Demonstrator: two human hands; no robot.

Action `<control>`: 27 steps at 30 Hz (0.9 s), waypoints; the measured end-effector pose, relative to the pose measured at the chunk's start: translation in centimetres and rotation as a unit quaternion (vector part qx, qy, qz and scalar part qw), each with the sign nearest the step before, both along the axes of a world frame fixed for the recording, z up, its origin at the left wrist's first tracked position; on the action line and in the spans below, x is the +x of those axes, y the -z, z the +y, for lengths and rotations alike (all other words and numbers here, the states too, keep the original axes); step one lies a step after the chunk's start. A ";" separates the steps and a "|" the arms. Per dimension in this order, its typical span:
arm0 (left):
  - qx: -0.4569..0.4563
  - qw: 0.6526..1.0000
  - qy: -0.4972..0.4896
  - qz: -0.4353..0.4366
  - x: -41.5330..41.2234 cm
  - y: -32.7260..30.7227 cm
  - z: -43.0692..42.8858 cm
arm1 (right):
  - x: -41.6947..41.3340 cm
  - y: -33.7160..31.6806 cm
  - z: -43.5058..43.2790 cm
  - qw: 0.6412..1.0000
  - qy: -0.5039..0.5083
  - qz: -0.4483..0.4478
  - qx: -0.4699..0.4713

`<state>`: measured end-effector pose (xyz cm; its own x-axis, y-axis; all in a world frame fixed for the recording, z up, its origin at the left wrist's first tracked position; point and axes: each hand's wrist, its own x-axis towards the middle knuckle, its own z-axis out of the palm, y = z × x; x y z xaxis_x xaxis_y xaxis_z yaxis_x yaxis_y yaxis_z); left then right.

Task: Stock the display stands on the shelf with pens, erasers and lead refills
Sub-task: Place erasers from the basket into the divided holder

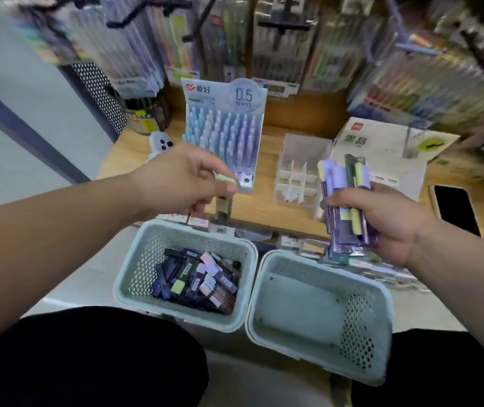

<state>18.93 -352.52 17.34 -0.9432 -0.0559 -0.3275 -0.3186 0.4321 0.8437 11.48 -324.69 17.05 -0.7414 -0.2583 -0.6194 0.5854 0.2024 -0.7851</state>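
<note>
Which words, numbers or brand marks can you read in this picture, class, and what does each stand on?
"0.5": header card of the pen display stand; the print beneath it is blurred.
"爱好", beside a red heart: same card, top left.
White box: dark characters and a red logo, too blurred to read.
Hanging packs: labels too blurred to read.

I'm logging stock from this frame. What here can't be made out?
Head view:
- Hanging packs: motion-blurred, labels unreadable.
- Green-capped case: middle covered by left hand.
- Bundle of cases: count hidden by overlap and right hand.
- Loose cases in the left basket: print too small.
</note>
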 end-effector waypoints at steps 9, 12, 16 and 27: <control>-0.061 0.985 -0.152 0.056 -7.9 4.4 8.0 | -3.7 -0.9 2.5 0.999 0.014 -0.008 -0.052; -0.170 0.982 -0.039 0.076 -9.2 6.7 8.8 | -5.5 -0.7 2.1 0.999 0.012 -0.005 -0.053; -0.273 0.948 0.130 0.100 -10.3 8.8 8.1 | -7.2 -0.3 2.2 0.998 0.015 -0.001 -0.055; -0.346 0.908 0.239 0.009 -9.2 10.3 8.1 | -7.7 0.7 2.3 0.999 0.027 -0.005 -0.037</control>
